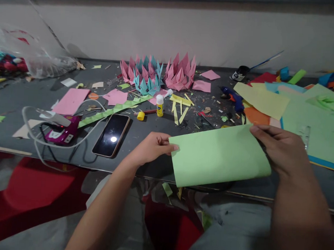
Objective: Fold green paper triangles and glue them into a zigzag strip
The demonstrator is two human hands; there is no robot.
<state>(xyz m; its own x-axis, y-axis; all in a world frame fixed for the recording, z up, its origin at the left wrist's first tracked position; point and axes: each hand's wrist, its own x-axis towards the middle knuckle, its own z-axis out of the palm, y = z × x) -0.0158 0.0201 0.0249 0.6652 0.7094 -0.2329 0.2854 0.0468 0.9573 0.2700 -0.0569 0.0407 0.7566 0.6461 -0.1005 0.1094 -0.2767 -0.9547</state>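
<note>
A light green sheet of paper [216, 156] is held up over the front edge of the table, its right side bending downward. My left hand [155, 149] pinches its upper left corner, thumb on the near face. At the upper right corner, my right hand [276, 145] grips the paper between thumb and fingers; some of those fingers are hidden. Beyond the sheet stands an uncapped-looking glue stick [160, 106] with a yellow cap [140, 116] lying beside it. Folded yellow paper strips [181, 105] lie to its right.
Pink and blue folded-paper crowns [147, 76] stand near the wall. A phone [111, 135], a purple power strip [63, 130] with cables and a folded green strip [115, 109] lie left. Right are a blue glue gun [233, 97], coloured sheets [320, 123] and a brush pot [240, 73].
</note>
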